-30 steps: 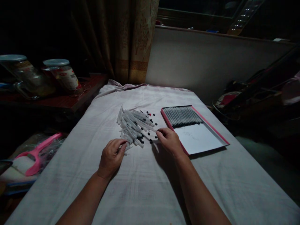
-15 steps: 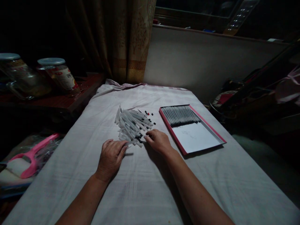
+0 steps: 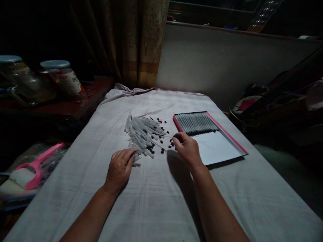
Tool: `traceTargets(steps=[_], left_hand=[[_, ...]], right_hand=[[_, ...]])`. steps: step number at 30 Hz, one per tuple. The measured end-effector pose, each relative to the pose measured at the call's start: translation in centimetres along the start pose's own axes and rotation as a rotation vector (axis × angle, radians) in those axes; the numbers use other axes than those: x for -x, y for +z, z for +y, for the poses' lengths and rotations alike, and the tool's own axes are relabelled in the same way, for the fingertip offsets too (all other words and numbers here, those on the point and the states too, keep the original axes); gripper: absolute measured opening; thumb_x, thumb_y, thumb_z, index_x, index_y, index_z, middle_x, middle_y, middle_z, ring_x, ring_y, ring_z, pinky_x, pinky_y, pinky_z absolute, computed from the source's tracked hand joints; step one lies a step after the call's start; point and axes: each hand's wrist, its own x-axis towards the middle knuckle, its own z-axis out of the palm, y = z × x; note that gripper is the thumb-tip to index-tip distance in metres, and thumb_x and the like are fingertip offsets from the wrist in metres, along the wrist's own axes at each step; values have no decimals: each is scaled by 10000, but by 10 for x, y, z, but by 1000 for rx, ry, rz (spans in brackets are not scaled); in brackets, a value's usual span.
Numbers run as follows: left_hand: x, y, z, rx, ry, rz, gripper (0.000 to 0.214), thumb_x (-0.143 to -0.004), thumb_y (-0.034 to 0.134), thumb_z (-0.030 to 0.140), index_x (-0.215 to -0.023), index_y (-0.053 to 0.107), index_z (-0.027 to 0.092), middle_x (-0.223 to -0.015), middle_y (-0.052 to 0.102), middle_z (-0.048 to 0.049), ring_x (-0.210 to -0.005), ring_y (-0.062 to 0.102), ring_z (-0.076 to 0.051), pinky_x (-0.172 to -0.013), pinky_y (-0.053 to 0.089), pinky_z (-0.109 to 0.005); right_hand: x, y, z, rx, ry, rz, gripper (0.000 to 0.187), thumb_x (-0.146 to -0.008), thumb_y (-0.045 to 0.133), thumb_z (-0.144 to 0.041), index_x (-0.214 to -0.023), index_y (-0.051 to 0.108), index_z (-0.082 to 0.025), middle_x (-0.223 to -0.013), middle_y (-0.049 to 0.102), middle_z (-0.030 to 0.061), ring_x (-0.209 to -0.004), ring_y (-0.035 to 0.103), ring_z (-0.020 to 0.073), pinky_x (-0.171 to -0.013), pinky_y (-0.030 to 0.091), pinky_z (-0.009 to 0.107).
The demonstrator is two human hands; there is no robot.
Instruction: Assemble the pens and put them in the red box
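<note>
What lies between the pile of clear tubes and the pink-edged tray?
Head view: small black pieces on the pale cloth, with the right hand partly in that stretch.

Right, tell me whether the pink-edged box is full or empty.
Partly full: a row of pens fills the far part of the box, while bare white bottom shows in the near part.

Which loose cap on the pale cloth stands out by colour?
The small, stubby red cap, at the scatter's far end; the other small, stubby loose caps look black.
</note>
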Motion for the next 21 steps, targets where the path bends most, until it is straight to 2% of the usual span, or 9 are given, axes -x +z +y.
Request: traceTargets(steps=[2,4,9,14,21], left_hand=[[0,0,0,11,-6,5,273,-962,448,303,-1118,660,229,-1026,734,-70,-962,664,-224,-882,487,-381],[0,0,-1,20,-18,12,276,-964,449,306,-1118,665,229,-1021,734,-70,-965,665,-221,-875,496,-377],[0,-1,0,76,-38,25,265,-960,466,286,-1113,672,221,-1008,727,-68,-954,668,-214,-859,514,-359],[-1,0,3,119,-19,32,259,-957,479,268,-1121,670,207,-996,723,-71,-938,668,-206,-844,524,-344],[0,0,5,150,-22,14,260,-961,479,269,-1124,673,210,-992,726,-73,-920,671,-200,-833,531,-337]], right_hand=[[-1,-9,3,-322,26,98,194,-818,589,-379,-819,657,-197,-773,737,46,-714,684,190,-625,487,269],[-1,-16,0,-588,45,130,261,-784,630,-442,-826,641,-184,-783,736,55,-678,678,179,-540,479,247],[6,-20,-23,-950,54,138,267,-729,721,-417,-808,608,-189,-812,744,40,-596,652,125,-494,499,221],[14,-12,-40,-1082,49,79,251,-721,744,-390,-795,604,-195,-788,748,24,-587,663,121,-492,523,218],[19,1,-43,-1075,63,-4,249,-733,737,-404,-788,616,-193,-819,757,37,-609,673,131,-514,537,234]])
